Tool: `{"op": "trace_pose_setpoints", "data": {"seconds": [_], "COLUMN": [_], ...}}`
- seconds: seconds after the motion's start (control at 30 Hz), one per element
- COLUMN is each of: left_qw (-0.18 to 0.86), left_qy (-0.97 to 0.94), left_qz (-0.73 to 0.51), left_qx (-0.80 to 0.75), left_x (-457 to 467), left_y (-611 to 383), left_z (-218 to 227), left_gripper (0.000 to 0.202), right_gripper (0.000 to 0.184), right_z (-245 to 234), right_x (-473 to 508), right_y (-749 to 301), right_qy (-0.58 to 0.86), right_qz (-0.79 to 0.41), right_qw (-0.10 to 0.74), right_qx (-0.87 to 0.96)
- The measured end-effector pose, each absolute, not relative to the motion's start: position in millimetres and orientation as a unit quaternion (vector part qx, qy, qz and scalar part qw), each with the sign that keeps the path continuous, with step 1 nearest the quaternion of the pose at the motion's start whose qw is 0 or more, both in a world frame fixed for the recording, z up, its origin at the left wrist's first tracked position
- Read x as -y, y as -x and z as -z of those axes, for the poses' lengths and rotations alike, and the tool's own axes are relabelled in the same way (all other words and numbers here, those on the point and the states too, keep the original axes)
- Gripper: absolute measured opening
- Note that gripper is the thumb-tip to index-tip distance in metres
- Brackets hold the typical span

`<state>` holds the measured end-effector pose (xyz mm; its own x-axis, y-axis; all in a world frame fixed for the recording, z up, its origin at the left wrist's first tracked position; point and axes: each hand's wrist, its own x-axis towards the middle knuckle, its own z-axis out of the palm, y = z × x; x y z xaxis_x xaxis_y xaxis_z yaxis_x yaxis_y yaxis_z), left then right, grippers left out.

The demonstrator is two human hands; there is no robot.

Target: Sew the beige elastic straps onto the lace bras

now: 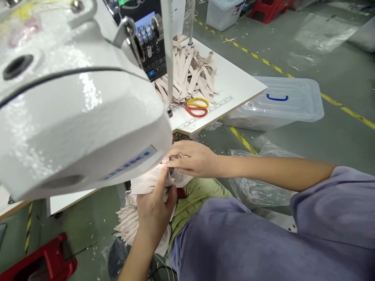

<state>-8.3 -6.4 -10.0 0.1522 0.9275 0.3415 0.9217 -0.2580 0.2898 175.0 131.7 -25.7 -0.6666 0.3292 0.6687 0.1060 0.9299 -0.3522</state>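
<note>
A white sewing machine head [88,128] fills the left side and hides the needle area. Under its front end lies pale pink fabric [145,182], with a gathered bundle of it [129,218] hanging below. My left hand [155,205] grips the fabric from the near side, index finger stretched along it and thumb bent in. My right hand [197,159] holds the fabric's edge close to the machine, fingers pointing left and thumb underneath. The two hands' fingertips almost meet. Part of the right fingertips is hidden behind the machine head.
On the white table [234,84] lie a pile of beige fabric strips [193,72] and scissors with yellow and red handles [197,107]. A lidded plastic bin [275,101] stands beyond the table edge. A red stool [43,259] is at lower left.
</note>
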Motion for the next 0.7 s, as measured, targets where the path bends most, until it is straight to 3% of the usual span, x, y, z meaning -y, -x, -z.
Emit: {"op": "trace_pose_setpoints", "data": {"seconds": [0.13, 0.23, 0.3, 0.37, 0.43, 0.5, 0.7], "left_qw": [0.054, 0.051, 0.02, -0.003, -0.015, -0.025, -0.051], "left_qy": [-0.796, -0.824, -0.822, -0.809, -0.795, -0.782, -0.713], "left_qz": [-0.206, -0.182, -0.174, -0.162, -0.146, -0.13, -0.142], "left_qx": [-0.567, -0.534, -0.542, -0.564, -0.588, -0.609, -0.684], "left_x": [5, 0, -2, -2, 1, 3, 5], "left_y": [26, 35, 34, 28, 20, 12, -5], "left_z": [2, -3, -5, -6, -7, -7, -5], "left_gripper": [0.062, 0.056, 0.055, 0.055, 0.053, 0.05, 0.05], "right_gripper": [0.019, 0.021, 0.023, 0.026, 0.036, 0.044, 0.033], "right_z": [25, 19, 18, 22, 28, 34, 38], "right_x": [-130, -126, -123, -121, -124, -130, -154], "right_y": [-176, -179, -182, -183, -178, -167, -124], "right_qy": [0.122, 0.16, 0.184, 0.223, 0.262, 0.29, 0.318], "right_qz": [-0.057, -0.081, -0.169, -0.33, -0.504, -0.591, -0.454], "right_qw": [0.382, 0.347, 0.331, 0.316, 0.295, 0.297, 0.389], "right_qx": [0.914, 0.92, 0.91, 0.861, 0.768, 0.692, 0.736]}}
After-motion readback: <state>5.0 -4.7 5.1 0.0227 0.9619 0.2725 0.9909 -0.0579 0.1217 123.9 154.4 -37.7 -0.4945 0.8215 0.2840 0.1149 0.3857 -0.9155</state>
